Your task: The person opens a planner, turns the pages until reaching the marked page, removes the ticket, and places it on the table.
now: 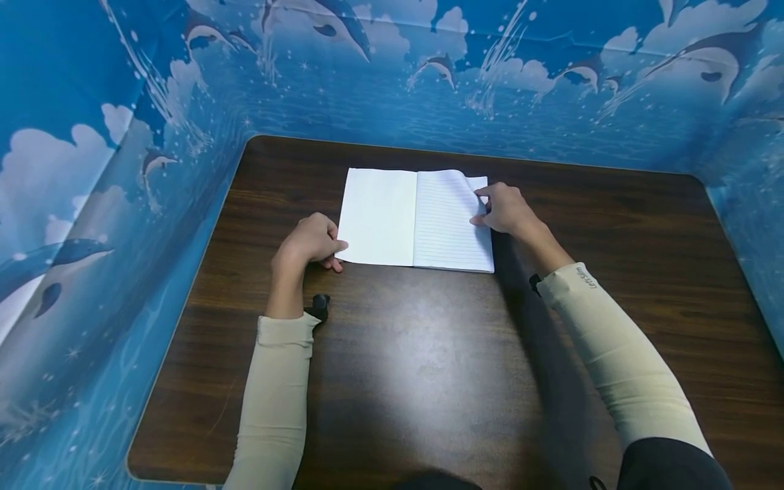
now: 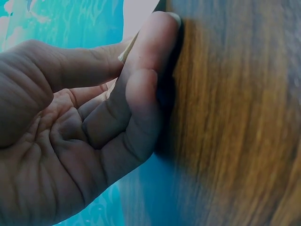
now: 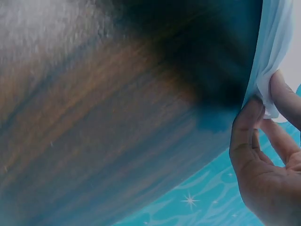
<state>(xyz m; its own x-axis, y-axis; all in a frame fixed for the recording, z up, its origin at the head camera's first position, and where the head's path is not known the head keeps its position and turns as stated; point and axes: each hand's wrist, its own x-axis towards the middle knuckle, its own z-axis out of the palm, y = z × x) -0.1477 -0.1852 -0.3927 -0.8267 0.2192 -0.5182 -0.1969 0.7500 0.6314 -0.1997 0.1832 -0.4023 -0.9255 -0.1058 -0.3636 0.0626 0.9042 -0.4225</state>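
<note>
"Where is the open notebook (image 1: 401,218) lying?"
"It's lying on the table (image 1: 398,340), between the left hand (image 1: 311,239) and the right hand (image 1: 508,211)."
"What are they gripping?"
"The left is pinching the corner nearest it — the right is pinching the curling lined page (image 1: 450,224)."

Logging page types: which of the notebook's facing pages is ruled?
The right page, touched by the right hand, is lined; the left page looks blank.
</note>
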